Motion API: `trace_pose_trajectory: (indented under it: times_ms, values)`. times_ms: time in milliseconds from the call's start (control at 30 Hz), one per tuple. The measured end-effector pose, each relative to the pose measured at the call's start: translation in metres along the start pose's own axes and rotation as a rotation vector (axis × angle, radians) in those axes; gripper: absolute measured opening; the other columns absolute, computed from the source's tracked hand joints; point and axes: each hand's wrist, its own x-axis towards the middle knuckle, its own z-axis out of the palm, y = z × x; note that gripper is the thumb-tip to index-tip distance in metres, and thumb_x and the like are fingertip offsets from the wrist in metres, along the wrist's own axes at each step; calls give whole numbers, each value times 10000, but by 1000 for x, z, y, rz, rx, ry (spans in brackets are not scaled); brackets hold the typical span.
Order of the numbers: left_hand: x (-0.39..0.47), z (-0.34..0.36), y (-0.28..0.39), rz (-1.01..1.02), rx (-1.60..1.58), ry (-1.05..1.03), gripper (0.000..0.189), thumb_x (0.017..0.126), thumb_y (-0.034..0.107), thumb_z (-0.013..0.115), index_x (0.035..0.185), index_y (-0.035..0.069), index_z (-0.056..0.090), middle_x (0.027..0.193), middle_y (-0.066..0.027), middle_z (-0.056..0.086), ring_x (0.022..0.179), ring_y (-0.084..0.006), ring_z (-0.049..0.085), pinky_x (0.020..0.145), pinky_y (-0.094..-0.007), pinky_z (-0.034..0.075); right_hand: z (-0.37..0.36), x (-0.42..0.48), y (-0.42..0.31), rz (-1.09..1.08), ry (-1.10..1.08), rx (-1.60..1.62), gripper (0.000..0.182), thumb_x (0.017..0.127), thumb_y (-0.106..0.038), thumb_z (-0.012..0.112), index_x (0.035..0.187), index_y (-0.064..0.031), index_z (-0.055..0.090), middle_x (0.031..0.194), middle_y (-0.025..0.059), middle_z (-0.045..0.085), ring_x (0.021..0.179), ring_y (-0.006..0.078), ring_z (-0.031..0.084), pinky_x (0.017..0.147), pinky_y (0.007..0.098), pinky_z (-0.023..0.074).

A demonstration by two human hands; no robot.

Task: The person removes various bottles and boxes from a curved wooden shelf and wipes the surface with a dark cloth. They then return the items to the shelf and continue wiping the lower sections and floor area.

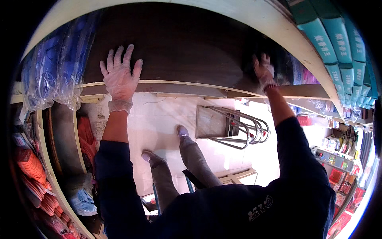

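My left hand (121, 71), in a thin translucent glove, rests with fingers spread on a dark brown shelf board (179, 44), just past its pale wooden front edge. It holds nothing. Left of it, clear plastic packs with blue contents (56, 62) hang over the shelf edge. Towards the board's right end, my right hand (264, 68) reaches in over the edge, gloved too. Its fingers look apart and nothing shows in them, though shadow dims the fingertips. Beyond it sit purple and pink packaged goods (306, 73), partly hidden by the shelf above.
Teal boxes (343, 44) bearing writing stand in rows on the upper right shelf. A platform trolley with metal tube handles (247, 128) is on the floor. Orange-red packets (31, 164) fill the left shelving, near a red plastic bag (87, 137). Packaged goods (337, 176) line a rack at right.
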Motion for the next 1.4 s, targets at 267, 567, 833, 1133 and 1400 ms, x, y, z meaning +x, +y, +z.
trace_pose_trajectory:
  times_ms: [267, 567, 833, 1133, 1400]
  values:
    - [-2, -4, 1, 2, -13, -29, 487, 926, 476, 462, 1376, 289, 459, 1403, -23, 445, 1332, -284, 351, 1108, -548, 220, -9, 7, -21, 24, -81, 173, 725, 888, -641, 385, 1423, -150, 385, 1444, 239, 359, 1280, 442, 401, 1050, 450, 363]
    - [0, 1, -2, 20, -1, -11, 475, 929, 489, 449, 1372, 317, 463, 1390, -21, 459, 1332, -289, 353, 1103, -558, 225, 6, 41, -21, 175, -113, 93, 626, 932, -607, 311, 1421, -222, 378, 1463, 170, 373, 1313, 392, 387, 1051, 460, 362]
    - [0, 4, -1, 15, -16, -29, 536, 921, 519, 439, 1412, 308, 397, 1427, -19, 425, 1350, -278, 330, 1103, -570, 223, -18, -81, -33, 41, 69, 112, 518, 936, -502, 432, 1355, -203, 487, 1353, 198, 497, 1252, 378, 463, 1013, 445, 403]
    - [2, 8, -4, 49, -29, -13, 548, 935, 491, 422, 1444, 305, 346, 1433, -26, 414, 1344, -282, 332, 1100, -571, 224, -25, -128, -221, -276, 220, 262, 500, 871, -425, 558, 1263, -117, 556, 1329, 196, 511, 1241, 386, 463, 1009, 459, 386]
    - [1, 10, -15, 74, -65, -2, 556, 917, 508, 439, 1427, 295, 380, 1426, -55, 423, 1337, -317, 343, 1089, -590, 223, -25, -98, -37, -86, 168, 271, 419, 899, -380, 547, 1278, -204, 572, 1273, 194, 560, 1176, 356, 531, 998, 413, 429]
